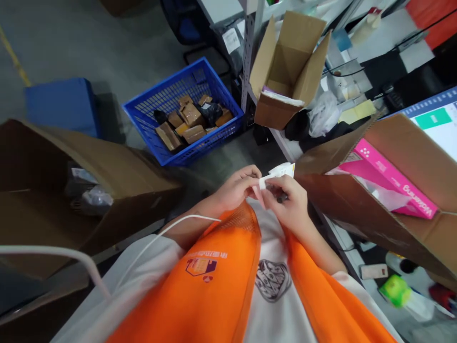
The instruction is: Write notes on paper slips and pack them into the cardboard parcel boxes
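In front of my chest, both hands work on a small white paper label [283, 169], with a pinkish strip hanging below it. My left hand [237, 188] pinches the label's left end between thumb and fingers. My right hand [291, 200] grips the label from the other side, its fingers curled in. A small dark object [282, 197], perhaps the end of a pen, shows among the right fingers; its kind is unclear. The print on the label is too small to read.
A blue crate [157, 102] of small parcels stands on the floor ahead. To my left is a large open carton [143, 164]; to my right another carton [342, 200] holds a pink box [396, 178]. An open cardboard box [278, 112] sits on the shelf.
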A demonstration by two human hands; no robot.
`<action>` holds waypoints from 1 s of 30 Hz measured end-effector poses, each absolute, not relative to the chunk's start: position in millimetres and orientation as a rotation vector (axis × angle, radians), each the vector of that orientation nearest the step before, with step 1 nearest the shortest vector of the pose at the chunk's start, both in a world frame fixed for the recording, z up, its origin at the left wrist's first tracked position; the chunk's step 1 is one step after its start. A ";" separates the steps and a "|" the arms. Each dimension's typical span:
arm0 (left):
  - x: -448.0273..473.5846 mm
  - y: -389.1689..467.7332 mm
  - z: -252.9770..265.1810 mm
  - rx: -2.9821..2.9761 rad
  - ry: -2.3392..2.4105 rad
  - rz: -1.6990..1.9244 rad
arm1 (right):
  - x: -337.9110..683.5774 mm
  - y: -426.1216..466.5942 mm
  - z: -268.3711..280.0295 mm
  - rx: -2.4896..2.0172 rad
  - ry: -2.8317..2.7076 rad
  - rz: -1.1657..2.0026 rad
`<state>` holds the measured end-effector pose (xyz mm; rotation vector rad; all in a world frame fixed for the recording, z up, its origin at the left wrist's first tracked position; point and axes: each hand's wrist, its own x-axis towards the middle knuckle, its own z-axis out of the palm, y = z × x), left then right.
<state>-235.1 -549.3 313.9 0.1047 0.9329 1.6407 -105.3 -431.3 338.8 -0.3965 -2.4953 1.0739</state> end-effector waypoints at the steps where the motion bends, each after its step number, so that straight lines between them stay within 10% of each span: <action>1: -241.8 -548.2 313.7 0.092 0.909 1.626 | -110.9 -428.5 337.4 -0.391 -2.493 1.107; 30: -402.9 -532.7 290.6 0.801 1.838 1.409 | -278.1 -420.2 299.9 -0.613 -2.337 1.206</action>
